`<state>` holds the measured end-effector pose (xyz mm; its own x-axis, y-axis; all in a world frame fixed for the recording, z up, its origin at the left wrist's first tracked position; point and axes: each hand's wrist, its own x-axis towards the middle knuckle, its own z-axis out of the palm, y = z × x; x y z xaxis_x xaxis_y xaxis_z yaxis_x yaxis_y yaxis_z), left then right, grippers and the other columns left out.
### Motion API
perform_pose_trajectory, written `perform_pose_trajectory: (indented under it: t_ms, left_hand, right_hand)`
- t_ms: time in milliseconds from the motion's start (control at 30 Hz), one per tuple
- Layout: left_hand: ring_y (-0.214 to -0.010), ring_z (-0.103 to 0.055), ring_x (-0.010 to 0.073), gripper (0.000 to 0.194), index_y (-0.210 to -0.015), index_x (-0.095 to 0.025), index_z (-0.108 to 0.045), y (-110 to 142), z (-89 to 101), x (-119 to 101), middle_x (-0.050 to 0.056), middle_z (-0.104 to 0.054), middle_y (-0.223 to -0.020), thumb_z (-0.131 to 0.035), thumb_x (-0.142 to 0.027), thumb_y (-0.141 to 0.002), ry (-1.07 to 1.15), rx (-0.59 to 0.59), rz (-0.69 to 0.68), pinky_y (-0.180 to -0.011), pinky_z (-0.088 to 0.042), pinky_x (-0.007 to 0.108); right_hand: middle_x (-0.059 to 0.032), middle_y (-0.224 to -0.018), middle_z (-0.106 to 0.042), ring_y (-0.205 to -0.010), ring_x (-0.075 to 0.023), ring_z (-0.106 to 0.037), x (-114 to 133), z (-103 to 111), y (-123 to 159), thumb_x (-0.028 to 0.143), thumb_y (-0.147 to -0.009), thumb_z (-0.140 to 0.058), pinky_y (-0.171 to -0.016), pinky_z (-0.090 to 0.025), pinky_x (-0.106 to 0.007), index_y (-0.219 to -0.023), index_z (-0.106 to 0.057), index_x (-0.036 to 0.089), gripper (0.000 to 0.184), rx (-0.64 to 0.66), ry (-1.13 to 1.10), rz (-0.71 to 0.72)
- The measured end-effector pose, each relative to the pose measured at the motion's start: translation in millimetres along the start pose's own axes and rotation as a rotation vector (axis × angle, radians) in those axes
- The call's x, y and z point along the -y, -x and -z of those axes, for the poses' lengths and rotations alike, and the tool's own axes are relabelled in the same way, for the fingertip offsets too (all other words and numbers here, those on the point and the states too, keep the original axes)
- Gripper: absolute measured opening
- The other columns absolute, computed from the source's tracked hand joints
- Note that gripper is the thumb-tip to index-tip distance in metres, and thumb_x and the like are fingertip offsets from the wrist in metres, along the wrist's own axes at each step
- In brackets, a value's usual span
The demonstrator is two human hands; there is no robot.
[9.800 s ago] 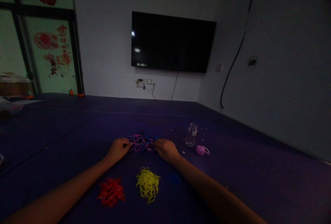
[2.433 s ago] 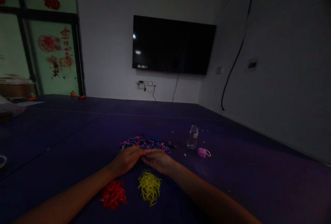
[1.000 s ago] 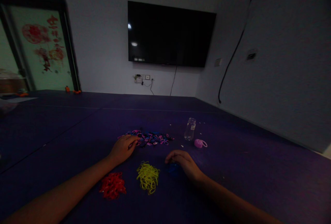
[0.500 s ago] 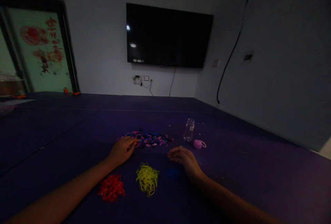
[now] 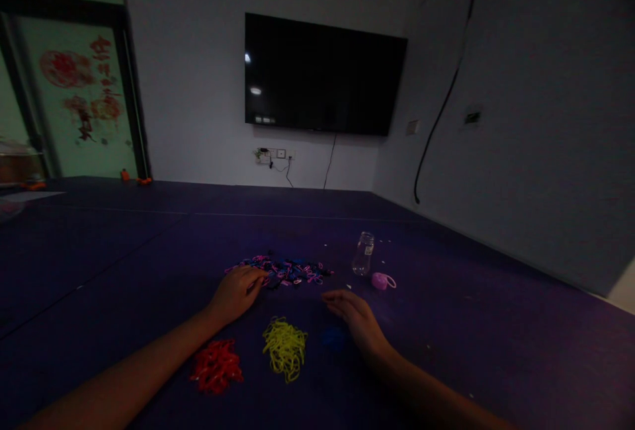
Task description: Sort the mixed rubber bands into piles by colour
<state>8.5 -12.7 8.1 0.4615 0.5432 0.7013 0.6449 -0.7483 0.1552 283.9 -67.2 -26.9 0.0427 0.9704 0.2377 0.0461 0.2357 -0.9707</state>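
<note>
A mixed heap of small pink, blue and black rubber bands [image 5: 292,271] lies on the purple surface. At its near left edge is my left hand [image 5: 240,291], fingers bent and pressed together; whatever they may hold is hidden. My right hand [image 5: 356,316] rests to the right of the heap, fingers stretched out, with nothing visible in it. Between my forearms sit a pile of yellow rubber bands [image 5: 285,348] and a pile of red rubber bands [image 5: 217,366]. Beside my right hand a dark blue pile [image 5: 335,337] shows only faintly.
Beyond my right hand stands a clear bottle [image 5: 363,257], uncapped, with a pink cap with a loop [image 5: 381,281] close by. Small white scraps [image 5: 348,286] dot the purple surface [image 5: 163,238]. A television [image 5: 322,73] hangs on the far wall.
The view has tilted up slightly, so everything sits a little lower. The fingers of my right hand look straighter; my left hand stays by the heap.
</note>
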Motion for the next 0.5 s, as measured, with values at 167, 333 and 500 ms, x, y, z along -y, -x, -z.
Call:
perform_pose_trajectory:
  t_ms: [167, 333, 500]
  left_hand:
    - [-0.082, -0.065, 0.0195, 0.023, -0.091, -0.021, -0.067, 0.3, -1.5, 1.9, 0.005, -0.071, -0.086, -0.045, -0.017, -0.086, -0.012, -0.011, 0.031, -0.076, -0.050, 0.033]
    - [-0.079, -0.065, 0.0211, 0.022, -0.087, -0.020, -0.068, -0.3, -4.2, 7.2, 0.006, -0.070, -0.086, -0.046, -0.015, -0.084, -0.020, -0.039, 0.101, -0.072, -0.050, 0.034]
    - [-0.082, -0.063, 0.0211, 0.022, -0.087, -0.020, -0.067, -0.9, -5.1, 8.6, 0.006, -0.070, -0.088, -0.048, -0.013, -0.082, -0.034, -0.038, 0.116, -0.075, -0.050, 0.034]
  right_hand:
    - [-0.0076, -0.091, -0.067, -0.088, -0.0227, -0.060, 2.3, 11.6, -32.6, 0.043, -0.080, -0.049, -0.081, -0.047, -0.035, -0.088, -0.068, 0.019, 0.031, -0.118, 0.286, 0.195]
    - [-0.0090, -0.085, -0.067, -0.079, -0.0216, -0.061, 7.7, 5.1, -73.3, 0.036, -0.084, -0.040, -0.075, -0.047, -0.033, -0.088, -0.067, 0.016, 0.033, -0.216, 0.491, 0.302]
    - [-0.0113, -0.097, -0.067, -0.096, -0.0217, -0.060, 10.5, -17.5, -103.1, 0.022, -0.085, -0.038, -0.088, -0.043, -0.033, -0.096, -0.067, 0.015, 0.032, -0.107, 0.719, 0.401]
